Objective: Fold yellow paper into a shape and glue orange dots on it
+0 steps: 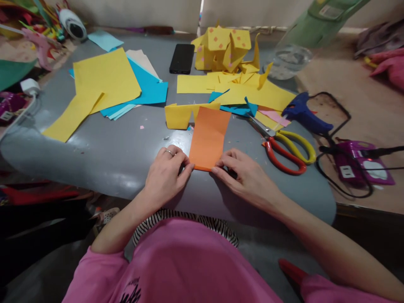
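Observation:
An orange paper strip (pixel 208 139) lies on the grey table in front of me, its near edge folded into a narrow band. My left hand (pixel 168 170) pinches the left end of that fold between thumb and fingers. At the right end, my right hand (pixel 241 172) grips the same fold with bent fingers. Just beyond the strip stands a folded yellow paper piece (pixel 177 117), partly covered by the orange paper. Scissors (pixel 277 145) with one red and one yellow handle lie to the right of my right hand, blades pointing away from me.
Yellow sheets (pixel 105 78) and blue paper (pixel 153 92) lie at left. A black phone (pixel 182 59), a spotted yellow paper model (pixel 227 46) and yellow scraps (pixel 252 90) are farther back. At right are a blue glue gun (pixel 307 112), a purple power socket (pixel 360 162) with cables and a bottle (pixel 292 54).

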### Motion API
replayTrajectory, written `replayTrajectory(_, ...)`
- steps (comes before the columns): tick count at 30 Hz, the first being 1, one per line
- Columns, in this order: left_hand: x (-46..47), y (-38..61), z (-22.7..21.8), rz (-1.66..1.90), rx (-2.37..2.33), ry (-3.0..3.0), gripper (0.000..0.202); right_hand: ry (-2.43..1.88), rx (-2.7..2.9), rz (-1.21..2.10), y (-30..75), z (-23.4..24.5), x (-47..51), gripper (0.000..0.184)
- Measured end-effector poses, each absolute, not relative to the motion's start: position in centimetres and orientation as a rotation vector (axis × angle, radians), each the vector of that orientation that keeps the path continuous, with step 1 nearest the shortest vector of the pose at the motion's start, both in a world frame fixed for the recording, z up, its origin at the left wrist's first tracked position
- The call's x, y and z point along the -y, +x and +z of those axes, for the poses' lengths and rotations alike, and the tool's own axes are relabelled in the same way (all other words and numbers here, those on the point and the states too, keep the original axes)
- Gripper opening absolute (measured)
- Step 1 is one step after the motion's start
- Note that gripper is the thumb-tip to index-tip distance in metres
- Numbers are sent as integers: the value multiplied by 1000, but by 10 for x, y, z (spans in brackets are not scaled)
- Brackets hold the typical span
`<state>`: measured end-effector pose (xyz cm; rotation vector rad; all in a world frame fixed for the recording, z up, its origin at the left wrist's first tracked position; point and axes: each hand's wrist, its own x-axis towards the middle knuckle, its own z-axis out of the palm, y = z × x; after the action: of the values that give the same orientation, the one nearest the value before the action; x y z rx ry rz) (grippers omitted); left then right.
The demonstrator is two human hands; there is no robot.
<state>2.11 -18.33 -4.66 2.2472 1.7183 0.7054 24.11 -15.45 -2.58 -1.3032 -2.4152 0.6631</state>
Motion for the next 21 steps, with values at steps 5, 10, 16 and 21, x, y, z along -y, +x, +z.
replayTrajectory(5, 180, 19, -45, 703, -1687, 2274, 18, -1271, 2349, 609, 241, -30, 158, 20)
replayTrajectory(10, 179, 19, -43, 663, -1658, 2299, 21, -1298, 2378, 491, 241, -37, 158, 22)
replayTrajectory(16, 177, 22, -46, 680, -1658, 2329, 18, -1296, 2373, 411, 242, -43, 156, 23)
replayTrajectory(21, 177, 25, -49, 683, -1695, 2345, 16, -1281, 2370, 371, 242, -44, 156, 21)
